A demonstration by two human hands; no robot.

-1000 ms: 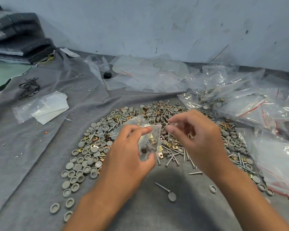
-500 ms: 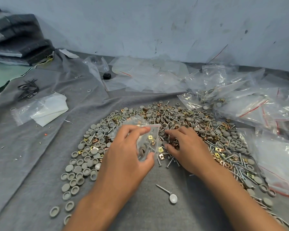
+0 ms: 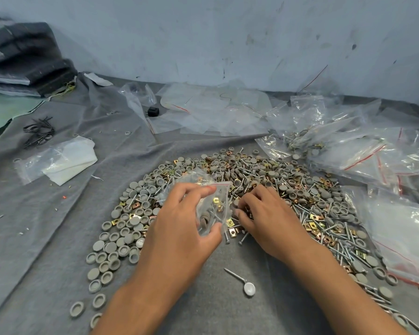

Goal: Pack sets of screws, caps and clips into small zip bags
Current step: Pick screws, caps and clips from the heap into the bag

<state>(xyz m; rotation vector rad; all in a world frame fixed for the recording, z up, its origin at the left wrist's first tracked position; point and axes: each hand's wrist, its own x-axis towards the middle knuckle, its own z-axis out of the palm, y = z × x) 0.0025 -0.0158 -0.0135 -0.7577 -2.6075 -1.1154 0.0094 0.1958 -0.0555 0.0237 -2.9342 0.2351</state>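
A broad heap of grey caps (image 3: 121, 247), silver screws (image 3: 344, 252) and brass clips (image 3: 312, 217) covers the grey cloth. My left hand (image 3: 179, 228) holds a small clear zip bag (image 3: 213, 206) with a red strip, its mouth facing right; caps, clips and a screw show inside. Just right of the bag, my right hand (image 3: 266, 216) lies palm down on the heap with its fingertips curled among the clips. What those fingertips pinch is hidden.
Filled zip bags (image 3: 363, 151) pile up at the right, with more (image 3: 402, 238) near the right edge. Empty bags (image 3: 215, 112) lie at the back by the wall. A plastic-wrapped white pad (image 3: 63, 160) sits left. One loose screw (image 3: 235, 274) and a white cap (image 3: 249, 288) lie near me.
My right hand dropped from the bag's mouth down onto the heap and now digs among the clips. The left hand kept the bag nearly still.
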